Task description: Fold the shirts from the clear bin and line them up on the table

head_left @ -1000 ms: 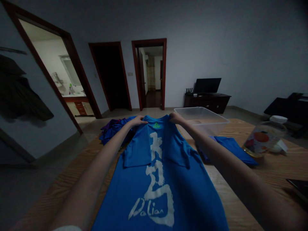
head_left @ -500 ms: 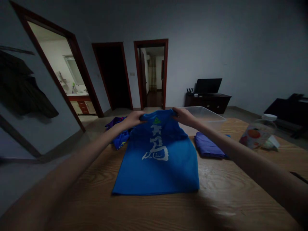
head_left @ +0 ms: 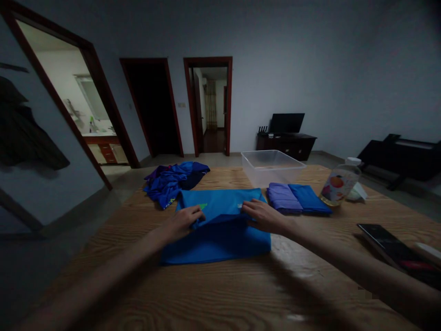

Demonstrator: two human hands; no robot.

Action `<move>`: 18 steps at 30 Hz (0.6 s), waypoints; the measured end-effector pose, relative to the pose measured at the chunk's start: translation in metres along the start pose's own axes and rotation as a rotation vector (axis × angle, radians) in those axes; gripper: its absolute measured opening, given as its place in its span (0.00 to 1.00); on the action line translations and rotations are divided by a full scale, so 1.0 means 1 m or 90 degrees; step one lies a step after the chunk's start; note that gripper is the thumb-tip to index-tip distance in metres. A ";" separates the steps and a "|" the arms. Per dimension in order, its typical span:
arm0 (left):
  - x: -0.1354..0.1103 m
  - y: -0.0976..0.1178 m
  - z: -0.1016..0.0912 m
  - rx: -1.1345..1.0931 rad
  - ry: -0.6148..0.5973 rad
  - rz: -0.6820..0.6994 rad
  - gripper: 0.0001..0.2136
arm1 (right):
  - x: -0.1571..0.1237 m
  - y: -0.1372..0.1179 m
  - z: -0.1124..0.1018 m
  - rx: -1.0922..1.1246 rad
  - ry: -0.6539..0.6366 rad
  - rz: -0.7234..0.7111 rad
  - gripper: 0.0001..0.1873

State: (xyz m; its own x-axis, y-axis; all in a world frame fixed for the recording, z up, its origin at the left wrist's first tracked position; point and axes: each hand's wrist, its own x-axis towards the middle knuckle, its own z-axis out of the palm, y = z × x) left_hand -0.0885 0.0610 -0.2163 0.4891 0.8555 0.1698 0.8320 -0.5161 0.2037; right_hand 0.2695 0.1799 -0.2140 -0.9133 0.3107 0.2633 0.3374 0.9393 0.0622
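Observation:
A bright blue T-shirt (head_left: 220,230) lies folded over on the wooden table (head_left: 220,294) in front of me. My left hand (head_left: 184,219) pinches the folded-down collar edge at its left, fingers closed on the cloth. On the right of the same fold sits my right hand (head_left: 262,216), its fingers curled onto the fabric. The shirt's white lettering is hidden inside the fold; a small green mark shows near my left hand.
A heap of blue and purple clothes (head_left: 172,179) lies at the back left. A clear plastic tub (head_left: 272,166) stands behind two folded garments, purple (head_left: 283,202) and blue (head_left: 310,200). A printed jar (head_left: 339,186) and a dark phone or tablet (head_left: 386,239) are on the right.
The shirt's top end, held up at the collar before, has been brought down towards me and laid over the lower part. Both hands came closer to me with it.

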 end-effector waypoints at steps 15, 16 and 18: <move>-0.061 0.049 0.037 -0.026 -0.065 -0.063 0.16 | -0.078 -0.040 0.022 0.047 -0.008 0.049 0.17; -0.059 0.049 0.035 -0.046 -0.066 -0.081 0.16 | -0.084 -0.033 0.023 0.079 0.019 0.131 0.19; -0.056 0.038 0.035 -0.074 -0.043 -0.138 0.19 | -0.096 -0.016 0.028 0.158 0.067 0.316 0.17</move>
State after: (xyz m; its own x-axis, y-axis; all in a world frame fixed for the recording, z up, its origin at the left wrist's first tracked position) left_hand -0.0747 -0.0051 -0.2520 0.3217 0.9457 0.0457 0.8855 -0.3176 0.3390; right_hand 0.3453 0.1388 -0.2669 -0.6271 0.7198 0.2978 0.6453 0.6942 -0.3191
